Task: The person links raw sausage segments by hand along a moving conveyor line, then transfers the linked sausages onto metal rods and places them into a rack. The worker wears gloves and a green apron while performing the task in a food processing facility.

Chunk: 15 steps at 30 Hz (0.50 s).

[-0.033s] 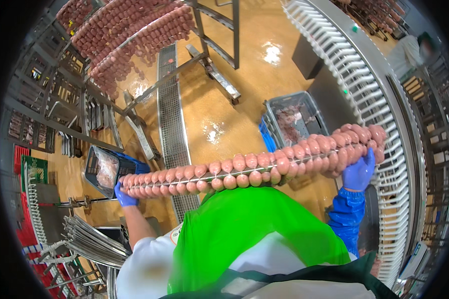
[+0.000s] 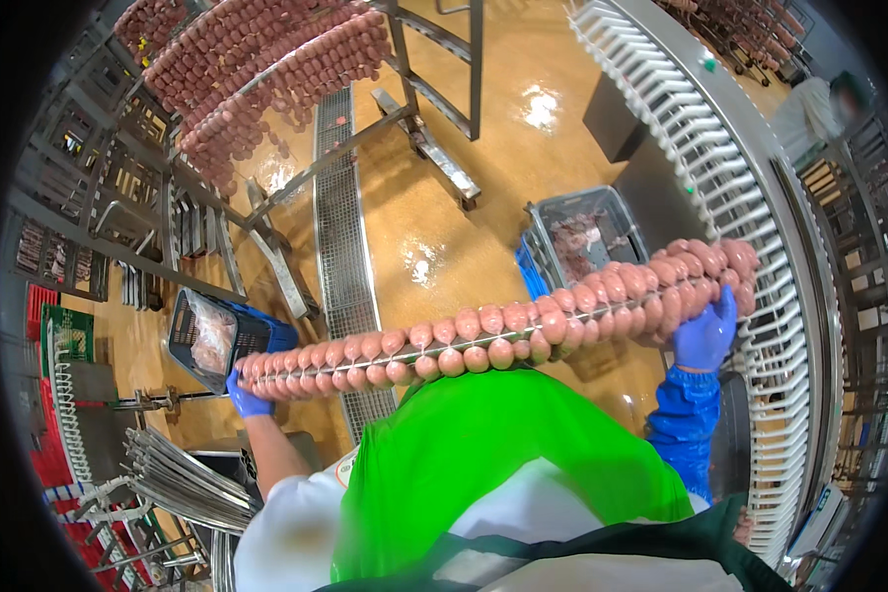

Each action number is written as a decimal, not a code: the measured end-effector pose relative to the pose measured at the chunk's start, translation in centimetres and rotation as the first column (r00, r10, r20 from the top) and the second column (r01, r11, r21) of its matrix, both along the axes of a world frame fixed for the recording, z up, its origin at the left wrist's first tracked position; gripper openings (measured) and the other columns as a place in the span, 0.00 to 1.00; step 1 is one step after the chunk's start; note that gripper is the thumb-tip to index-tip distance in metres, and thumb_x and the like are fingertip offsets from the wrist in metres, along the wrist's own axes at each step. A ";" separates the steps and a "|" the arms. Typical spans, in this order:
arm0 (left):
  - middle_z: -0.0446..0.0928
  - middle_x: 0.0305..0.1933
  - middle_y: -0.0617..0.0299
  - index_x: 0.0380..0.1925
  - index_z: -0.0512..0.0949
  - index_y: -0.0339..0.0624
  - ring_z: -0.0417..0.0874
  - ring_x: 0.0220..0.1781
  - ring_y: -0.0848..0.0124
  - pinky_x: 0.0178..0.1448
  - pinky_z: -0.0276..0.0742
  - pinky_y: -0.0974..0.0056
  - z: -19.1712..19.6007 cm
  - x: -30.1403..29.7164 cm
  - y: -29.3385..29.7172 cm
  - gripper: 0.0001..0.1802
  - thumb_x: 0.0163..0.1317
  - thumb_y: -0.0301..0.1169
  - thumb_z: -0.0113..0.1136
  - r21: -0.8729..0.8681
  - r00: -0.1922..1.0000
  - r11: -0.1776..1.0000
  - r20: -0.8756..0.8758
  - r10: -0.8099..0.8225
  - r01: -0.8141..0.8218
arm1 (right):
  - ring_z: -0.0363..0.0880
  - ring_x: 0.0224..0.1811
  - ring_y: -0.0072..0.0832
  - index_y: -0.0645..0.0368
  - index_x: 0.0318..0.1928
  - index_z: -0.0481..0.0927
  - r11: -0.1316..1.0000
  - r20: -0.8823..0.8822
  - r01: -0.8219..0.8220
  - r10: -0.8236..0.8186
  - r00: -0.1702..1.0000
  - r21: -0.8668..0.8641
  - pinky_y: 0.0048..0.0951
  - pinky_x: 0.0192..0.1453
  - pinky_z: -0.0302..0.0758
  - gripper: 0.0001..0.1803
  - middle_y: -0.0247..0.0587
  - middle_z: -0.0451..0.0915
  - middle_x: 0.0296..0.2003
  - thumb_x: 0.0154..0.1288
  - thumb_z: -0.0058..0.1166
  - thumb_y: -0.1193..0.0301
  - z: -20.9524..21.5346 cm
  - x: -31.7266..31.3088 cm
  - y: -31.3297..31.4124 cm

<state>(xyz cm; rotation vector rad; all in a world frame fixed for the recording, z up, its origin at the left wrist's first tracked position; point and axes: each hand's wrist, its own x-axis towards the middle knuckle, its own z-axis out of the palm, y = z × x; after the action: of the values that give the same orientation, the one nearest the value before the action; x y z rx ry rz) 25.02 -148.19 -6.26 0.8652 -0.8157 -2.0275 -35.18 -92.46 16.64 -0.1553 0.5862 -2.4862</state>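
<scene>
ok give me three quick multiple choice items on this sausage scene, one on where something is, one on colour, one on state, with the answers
1. Where does the long floor drain grate lie?
A. straight ahead of the person, running away down the floor
B. on the person's far right, under the hook conveyor
C. inside a crate

2. What colour are the gloves on both hands?
A. white
B. blue
C. green

3. How is the rod of sausages carried?
A. lying on the floor
B. hanging from the rack
C. held up at both ends, one hand per end

Answers:
1 A, the grate runs from the apron up past the rack.
2 B, the left hand and the right hand both wear blue.
3 C, each hand grips one end, and the rod is clear of the floor.
</scene>
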 end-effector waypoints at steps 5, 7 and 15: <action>0.71 0.62 0.52 0.56 0.70 0.41 0.69 0.66 0.60 0.73 0.60 0.54 -2.1 5.1 -1.8 0.24 0.70 0.44 0.38 0.048 0.937 0.950 0.187 0.296 -0.310 | 0.68 0.56 0.35 0.58 0.52 0.69 0.983 0.060 -0.160 0.166 0.984 -0.085 0.38 0.67 0.64 0.18 0.41 0.71 0.49 0.70 0.46 0.59 -0.3 -3.2 -18.6; 0.72 0.62 0.52 0.56 0.71 0.41 0.69 0.66 0.60 0.73 0.61 0.53 -2.5 4.2 -2.5 0.24 0.70 0.44 0.38 0.056 0.918 0.936 0.221 0.328 -0.348 | 0.69 0.51 0.34 0.56 0.47 0.68 0.925 -0.063 -0.312 0.306 0.950 -0.215 0.37 0.63 0.67 0.14 0.38 0.70 0.45 0.67 0.47 0.61 0.2 -3.8 -26.3; 0.72 0.61 0.51 0.56 0.71 0.40 0.70 0.66 0.59 0.71 0.62 0.53 -0.3 -20.2 -9.0 0.24 0.70 0.43 0.37 0.096 0.987 0.995 0.159 0.013 -0.028 | 0.67 0.43 0.31 0.51 0.39 0.65 0.861 -0.019 -0.469 0.475 0.880 -0.197 0.34 0.54 0.69 0.10 0.35 0.65 0.37 0.65 0.49 0.62 -1.5 -7.3 -50.0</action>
<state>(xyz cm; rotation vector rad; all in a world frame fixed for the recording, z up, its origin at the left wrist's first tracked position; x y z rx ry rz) 4.82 -157.16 -6.55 1.0977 -0.7947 -2.0138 -42.48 -142.51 15.15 -0.2990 0.2452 -2.0527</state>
